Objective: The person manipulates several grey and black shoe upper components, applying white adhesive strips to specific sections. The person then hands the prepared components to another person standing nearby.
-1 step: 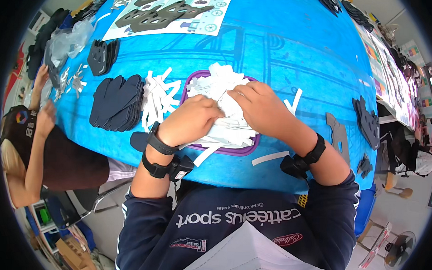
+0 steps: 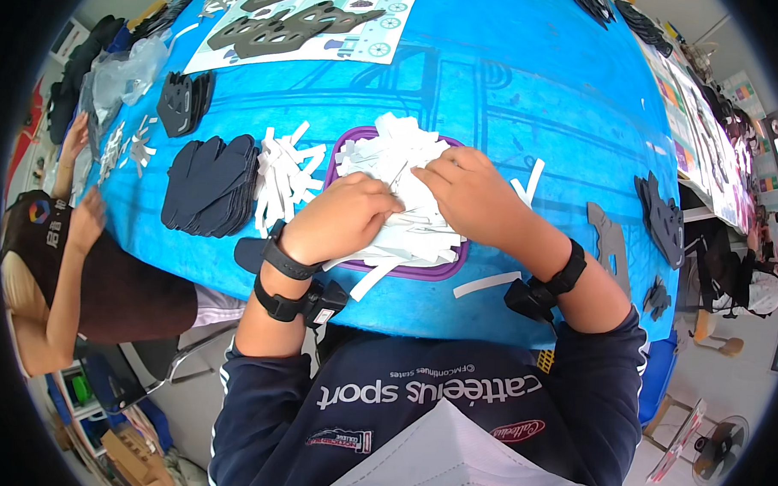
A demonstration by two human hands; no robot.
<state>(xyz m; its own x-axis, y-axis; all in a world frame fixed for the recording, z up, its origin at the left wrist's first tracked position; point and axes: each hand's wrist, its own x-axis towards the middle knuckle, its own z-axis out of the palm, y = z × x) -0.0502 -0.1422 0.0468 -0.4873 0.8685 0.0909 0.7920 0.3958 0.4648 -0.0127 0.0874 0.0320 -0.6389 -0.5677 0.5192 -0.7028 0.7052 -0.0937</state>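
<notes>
A purple basket (image 2: 446,272) heaped with white strips (image 2: 401,145) stands on the blue table right in front of me. Over the heap, my left hand (image 2: 343,211) has its fingers curled and pinched together. My right hand (image 2: 468,190) faces it from the right, its thumb and fingertips pressed together too. Between them they pinch what looks like a white strip, hard to tell apart from the pile below. A loose bundle of white strips (image 2: 282,175) lies left of the basket, beside a stack of dark glove-shaped pieces (image 2: 209,185).
Single strips (image 2: 488,284) lie right of the basket. Grey and black cut pieces (image 2: 608,242) are at the right edge. A printed sheet (image 2: 344,55) bearing dark cutouts (image 2: 294,30) is at the far left. Another person's hand (image 2: 86,219) moves at the table's left side.
My hands stay almost in place over the basket; my right fingertips shift very slightly. The other person's hand at the left moves a little.
</notes>
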